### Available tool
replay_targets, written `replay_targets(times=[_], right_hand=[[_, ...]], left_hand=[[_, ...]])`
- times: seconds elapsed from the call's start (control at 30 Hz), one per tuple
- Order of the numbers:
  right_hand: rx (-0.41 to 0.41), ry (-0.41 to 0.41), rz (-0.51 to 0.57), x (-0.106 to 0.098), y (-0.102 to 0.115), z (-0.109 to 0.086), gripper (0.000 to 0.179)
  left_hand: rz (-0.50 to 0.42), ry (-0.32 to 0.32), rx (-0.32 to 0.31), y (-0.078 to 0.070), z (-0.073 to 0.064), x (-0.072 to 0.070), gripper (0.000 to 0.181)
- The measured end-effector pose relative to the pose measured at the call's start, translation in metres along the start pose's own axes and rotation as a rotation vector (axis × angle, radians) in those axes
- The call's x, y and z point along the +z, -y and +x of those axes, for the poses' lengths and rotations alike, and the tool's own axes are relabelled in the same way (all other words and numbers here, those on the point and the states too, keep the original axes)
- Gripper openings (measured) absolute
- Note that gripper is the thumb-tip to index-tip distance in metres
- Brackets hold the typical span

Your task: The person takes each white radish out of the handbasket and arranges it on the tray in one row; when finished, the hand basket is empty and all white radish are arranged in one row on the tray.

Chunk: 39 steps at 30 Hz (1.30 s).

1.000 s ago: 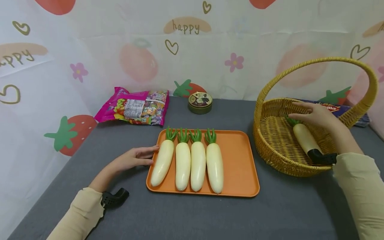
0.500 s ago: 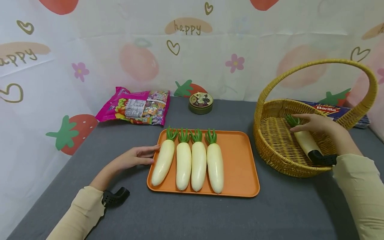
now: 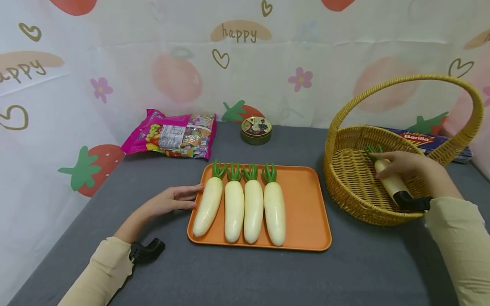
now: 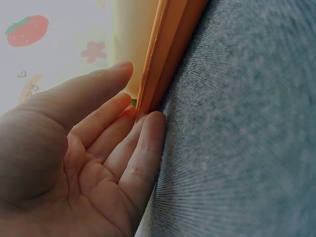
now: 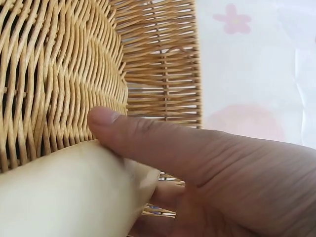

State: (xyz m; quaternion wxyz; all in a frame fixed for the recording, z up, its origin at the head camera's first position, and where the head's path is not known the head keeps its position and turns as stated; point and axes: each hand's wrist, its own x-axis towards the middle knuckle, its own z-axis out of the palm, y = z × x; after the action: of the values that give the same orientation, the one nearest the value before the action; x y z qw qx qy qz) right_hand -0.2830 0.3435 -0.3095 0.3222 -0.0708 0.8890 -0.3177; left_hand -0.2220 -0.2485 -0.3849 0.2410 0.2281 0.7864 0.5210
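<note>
In the head view, a white radish (image 3: 392,182) with green stalks lies inside the yellow wicker basket (image 3: 347,196) on the right. My right hand (image 3: 408,164) reaches in and grips the radish near its leafy end. Its thumb presses one side of the radish (image 5: 64,195) in the right wrist view, with the fingers partly hidden on the other side. Several more white radishes (image 3: 234,212) lie in a row on the orange tray (image 3: 304,204). My left hand (image 3: 172,201) rests at the tray's left edge, fingers extended and touching its rim.
Behind the tray stand a pink bag of sweets (image 3: 172,135) and a round tin (image 3: 256,130). A blue Barilla box (image 3: 428,140) lies behind the basket, whose tall handle (image 3: 405,77) arches overhead. A printed cloth (image 3: 275,51) hangs at the back.
My right hand has moved down from over the radish's stalks onto its body, and thumb and fingers have come round it. The left hand and the tray have stayed put.
</note>
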Motion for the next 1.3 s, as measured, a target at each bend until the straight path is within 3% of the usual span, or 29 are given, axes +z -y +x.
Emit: replay_targets(times=[0.33,0.8,1.1,1.3], right_hand=[[-0.005,-0.037,-0.036,0.003,-0.003,0.002,0.076],[-0.052,-0.227,-0.167,0.001,0.006,-0.001,0.078],[-0.083,-0.272,-0.092,-0.006,0.006,-0.017,0.078],[-0.084,-0.314,-0.101,-0.008,0.009,-0.02,0.081]], left_hand=[[-0.001,-0.005,-0.002,-0.001,0.0,-0.001,0.056],[0.023,-0.023,-0.007,-0.003,0.0,-0.003,0.055],[0.013,-0.022,-0.001,-0.001,-0.001,0.0,0.053],[-0.002,-0.015,0.002,-0.001,-0.002,0.001,0.054]])
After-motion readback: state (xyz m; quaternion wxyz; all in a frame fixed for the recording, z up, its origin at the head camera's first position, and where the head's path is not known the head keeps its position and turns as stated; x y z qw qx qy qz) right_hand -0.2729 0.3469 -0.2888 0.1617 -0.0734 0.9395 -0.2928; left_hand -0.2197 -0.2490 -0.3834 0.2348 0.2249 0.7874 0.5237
